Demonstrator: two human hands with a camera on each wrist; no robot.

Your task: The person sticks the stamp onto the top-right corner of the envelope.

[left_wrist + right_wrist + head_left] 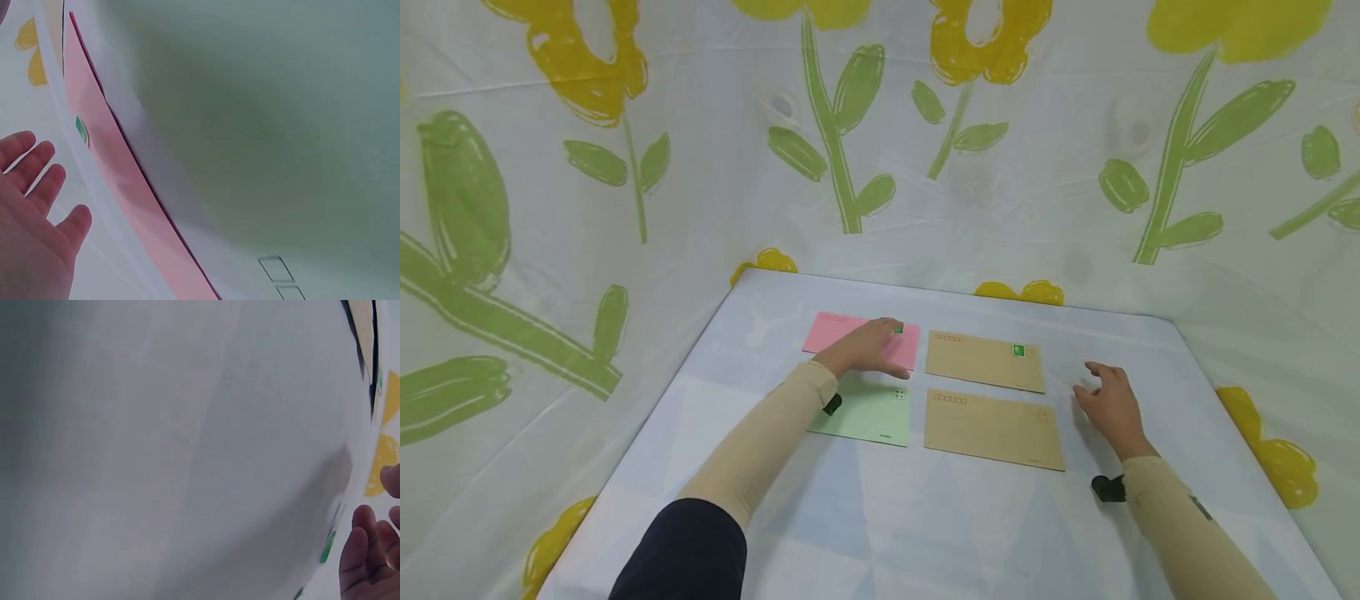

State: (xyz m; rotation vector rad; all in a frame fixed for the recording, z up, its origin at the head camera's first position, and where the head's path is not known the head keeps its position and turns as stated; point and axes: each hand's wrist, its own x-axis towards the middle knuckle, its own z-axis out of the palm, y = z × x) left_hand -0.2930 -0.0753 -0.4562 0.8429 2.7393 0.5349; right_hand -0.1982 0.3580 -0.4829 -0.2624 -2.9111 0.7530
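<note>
My left hand [863,346] hovers over the pink envelope [827,333], fingers extended and holding nothing. A green stamp [82,130] is on that envelope, near its right end in the head view. Below it lies a mint-green envelope [865,421], partly covered by my left wrist. To the right are an upper brown envelope [977,362] bearing a green stamp [1018,351] and a lower brown envelope [988,429] with only printed marks in its corner. My right hand [1112,408] is above the table right of the brown envelopes, fingers loosely bent and nothing visible between them.
The envelopes lie in two rows on a pale table [850,517]. A small green piece [328,547] shows beside my right fingers in the right wrist view. Flower-printed cloth [1037,192] surrounds the table. Dark wrist cameras [1108,489] are on both arms.
</note>
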